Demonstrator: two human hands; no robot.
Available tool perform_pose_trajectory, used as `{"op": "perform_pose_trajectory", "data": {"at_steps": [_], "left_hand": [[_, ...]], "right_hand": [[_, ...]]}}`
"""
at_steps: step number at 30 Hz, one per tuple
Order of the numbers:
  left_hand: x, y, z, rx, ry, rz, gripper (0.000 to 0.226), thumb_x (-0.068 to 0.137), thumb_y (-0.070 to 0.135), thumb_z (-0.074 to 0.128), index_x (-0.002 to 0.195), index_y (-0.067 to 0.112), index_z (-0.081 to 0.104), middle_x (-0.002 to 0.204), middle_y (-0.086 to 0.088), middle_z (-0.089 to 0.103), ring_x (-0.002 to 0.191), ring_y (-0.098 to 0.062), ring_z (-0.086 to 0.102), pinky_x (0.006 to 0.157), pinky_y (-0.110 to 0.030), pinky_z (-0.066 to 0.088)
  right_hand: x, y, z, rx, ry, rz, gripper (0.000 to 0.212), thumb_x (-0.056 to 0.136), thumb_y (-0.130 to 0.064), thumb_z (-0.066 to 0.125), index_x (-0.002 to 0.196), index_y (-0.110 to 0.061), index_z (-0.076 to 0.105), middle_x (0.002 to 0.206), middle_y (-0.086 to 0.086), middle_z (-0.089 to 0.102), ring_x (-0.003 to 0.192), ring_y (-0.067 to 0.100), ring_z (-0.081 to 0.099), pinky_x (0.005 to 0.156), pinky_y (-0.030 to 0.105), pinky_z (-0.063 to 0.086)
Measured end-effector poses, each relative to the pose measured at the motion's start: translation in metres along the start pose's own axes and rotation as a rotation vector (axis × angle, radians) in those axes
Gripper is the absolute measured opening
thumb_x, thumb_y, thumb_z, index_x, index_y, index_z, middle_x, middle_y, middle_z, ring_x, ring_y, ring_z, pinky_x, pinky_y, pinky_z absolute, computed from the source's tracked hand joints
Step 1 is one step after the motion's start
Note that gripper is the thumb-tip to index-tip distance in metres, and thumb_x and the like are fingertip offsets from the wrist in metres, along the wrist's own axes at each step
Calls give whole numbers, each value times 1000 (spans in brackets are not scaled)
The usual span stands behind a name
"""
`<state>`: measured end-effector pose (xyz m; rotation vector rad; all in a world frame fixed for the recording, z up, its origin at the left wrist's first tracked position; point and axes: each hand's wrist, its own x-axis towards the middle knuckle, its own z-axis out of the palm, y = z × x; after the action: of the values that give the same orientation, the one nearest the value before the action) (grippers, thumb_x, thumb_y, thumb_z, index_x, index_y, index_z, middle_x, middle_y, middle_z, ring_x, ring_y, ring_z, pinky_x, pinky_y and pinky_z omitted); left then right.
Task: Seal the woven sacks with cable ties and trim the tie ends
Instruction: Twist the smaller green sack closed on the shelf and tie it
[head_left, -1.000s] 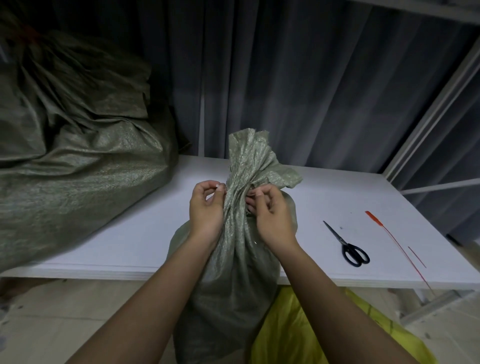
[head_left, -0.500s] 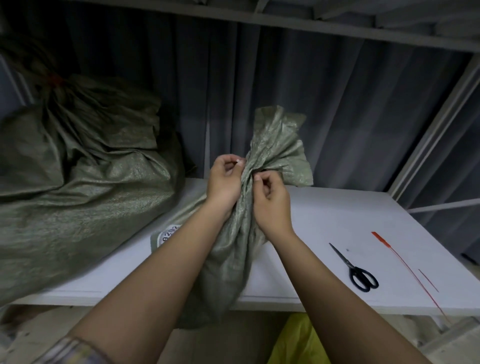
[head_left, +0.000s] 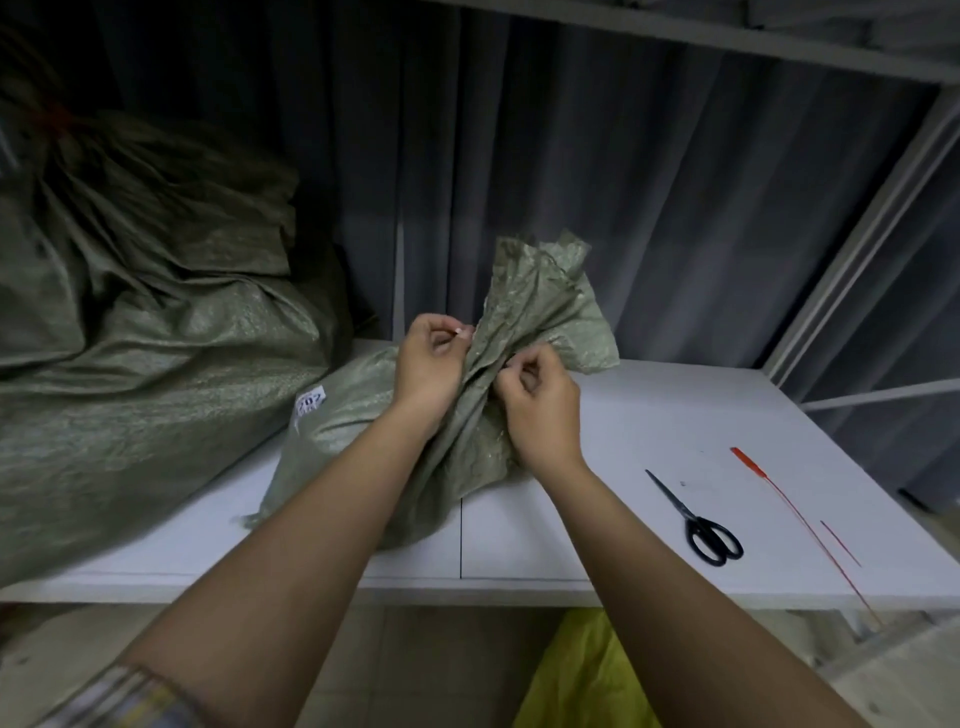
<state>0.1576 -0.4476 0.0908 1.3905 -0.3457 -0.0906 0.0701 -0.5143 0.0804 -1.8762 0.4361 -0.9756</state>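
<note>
A large tied woven sack (head_left: 130, 374) slumps at the far left of the white worktop (head_left: 675, 415). Beside it lies a smaller green sack (head_left: 353, 431), its neck gathered upward. The left hand (head_left: 428, 364) and the right hand (head_left: 540, 405) each pinch that bunched neck from opposite sides. Further right rest black scissors (head_left: 696, 519), then a red cable tie (head_left: 795, 514) and a short red offcut (head_left: 840, 543).

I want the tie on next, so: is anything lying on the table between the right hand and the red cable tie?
Only the black scissors. They lie on the white table, between the right hand gripping the small sack's neck and the red cable tie farther right. Reaching over them looks easy.
</note>
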Motion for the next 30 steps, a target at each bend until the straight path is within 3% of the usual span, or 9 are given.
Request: {"op": "perform_pose_trajectory", "data": {"at_steps": [4,7,10,12,14,18,23,25,30], "left_hand": [[6,-4,-6,79,70,39,23,88,7,61,74,23,52,67,3,56,58,-2,54,65,-17,45],[11,-6,-6,121,112,46,24,88,9,62,73,25,52,67,4,57,61,-5,55,67,-21,46],[13,-8,-4,139,107,47,25,88,10,62,72,26,50,66,4,55,61,-8,54,67,-24,45],[14,-8,-3,140,106,52,26,88,10,61,72,26,50,64,4,54,61,-10,53,69,-26,45],[14,-9,-3,135,105,50,26,88,10,61,72,26,50,65,3,54,63,-13,55,71,-29,46],[13,-6,-3,86,100,11,23,89,9,60,74,24,52,69,0,60,68,-16,59,75,-31,49],[12,-3,-2,46,95,-34,21,90,8,58,75,22,53,71,0,62,67,-12,59,76,-31,49],[13,-2,-3,62,96,-50,20,90,9,58,76,22,53,72,1,62,69,-11,60,77,-30,49],[19,-1,-6,131,118,-81,18,88,11,57,76,25,54,90,-8,65,88,-24,64,84,-36,51]], "right_hand": [[3,6,3,14,-29,40,4,87,-5,61,83,-3,61,75,0,63,66,-5,58,63,3,40],[7,15,3,-63,8,16,8,89,-6,61,90,-2,68,85,5,69,78,8,64,70,4,44],[12,21,1,-152,64,43,12,90,-7,60,93,-3,70,86,6,71,78,14,65,73,13,48],[15,24,2,-182,58,83,14,90,-9,58,93,-3,71,83,9,72,76,21,67,76,30,53],[17,23,3,-208,28,138,16,90,-11,58,88,-2,70,78,9,70,71,21,64,72,32,51],[24,14,4,-188,11,282,26,90,-9,55,66,3,57,58,6,51,60,16,43,57,26,31],[30,10,7,-41,47,425,14,90,-2,53,84,3,65,71,4,57,70,15,50,57,18,32],[31,10,11,23,49,475,14,89,-2,55,79,-4,64,70,3,58,77,17,54,64,19,39],[34,15,21,181,64,592,10,83,-2,61,81,-6,70,85,13,71,85,29,67,86,39,55]]}}
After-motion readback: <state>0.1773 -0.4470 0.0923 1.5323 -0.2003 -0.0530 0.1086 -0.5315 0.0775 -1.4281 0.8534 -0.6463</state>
